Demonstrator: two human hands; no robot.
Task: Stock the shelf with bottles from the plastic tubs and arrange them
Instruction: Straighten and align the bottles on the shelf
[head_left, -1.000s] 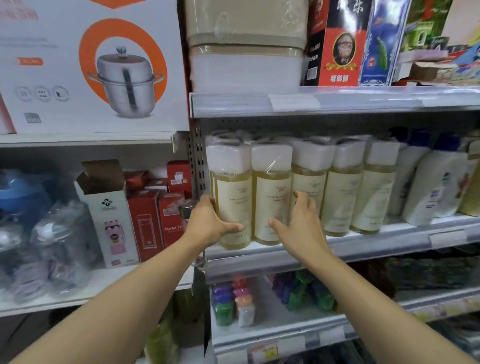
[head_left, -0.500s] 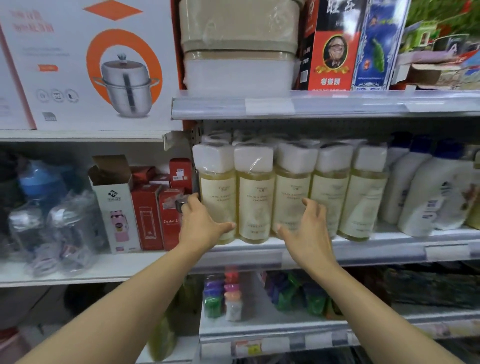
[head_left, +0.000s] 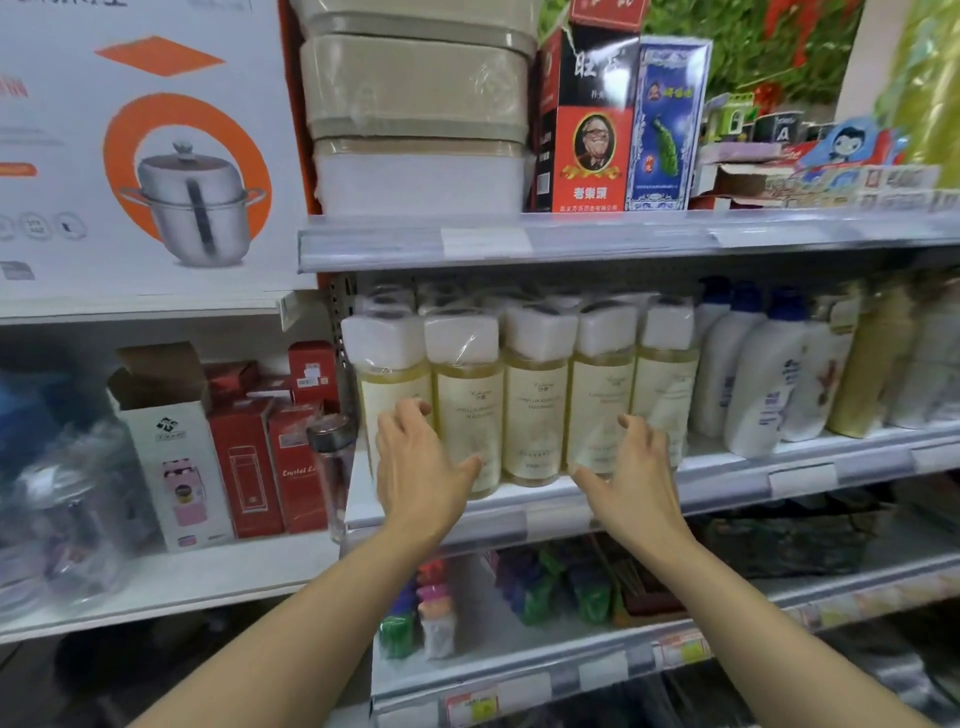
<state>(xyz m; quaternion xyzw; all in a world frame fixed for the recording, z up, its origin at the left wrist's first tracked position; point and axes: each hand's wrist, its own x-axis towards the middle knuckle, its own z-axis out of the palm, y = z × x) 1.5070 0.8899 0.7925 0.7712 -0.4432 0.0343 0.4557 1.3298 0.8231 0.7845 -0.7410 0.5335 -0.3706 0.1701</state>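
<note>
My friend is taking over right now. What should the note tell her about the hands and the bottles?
Left hand: open, at the front of the leftmost yellow bottle, gripping nothing.
Right hand: open, at the fourth bottle of the row.
Bottles: five wrapped yellow ones stand upright along the front of the middle shelf, more behind; white bottles stand to their right.
Done: the front row is filled.
Left: line up the row. No tubs are in view, so remaining stock is unknown.
</note>
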